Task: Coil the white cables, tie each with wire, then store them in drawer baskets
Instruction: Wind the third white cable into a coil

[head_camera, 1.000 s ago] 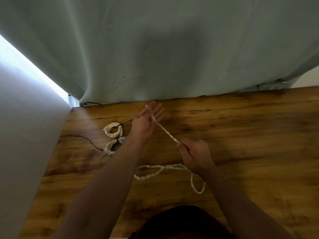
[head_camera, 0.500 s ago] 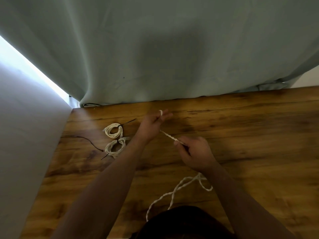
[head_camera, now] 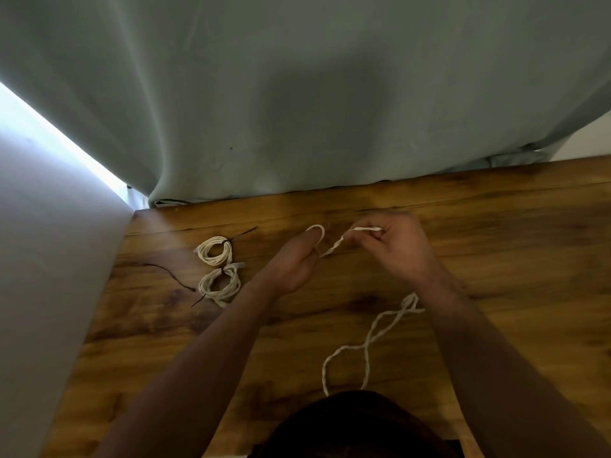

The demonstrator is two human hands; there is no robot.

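Worktop [head_camera: 496,259]: lies under both hands.
White cable [head_camera: 332,247]: it is looped over the left fingertips and crosses to the right hand. From below the right wrist it trails back toward us in slack, twisted loops.
Right hand [head_camera: 396,246]: fingers curled, pinching the cable just right of the left fingertips.
Left hand [head_camera: 294,259]: fingers straight and pressed together. We cannot tell whether the thumb pins the cable end.
Risk: we judge a hard pull from the right hand could slide the loop off those straight fingertips, and the twisted tail could knot as it feeds.
Nearer coil [head_camera: 224,294], farther coil [head_camera: 202,252]: tied, well left of the left hand.
Black wire [head_camera: 172,274]: loose, beyond the coils. Reaching for it frees a hand, so the new coil could spring open.
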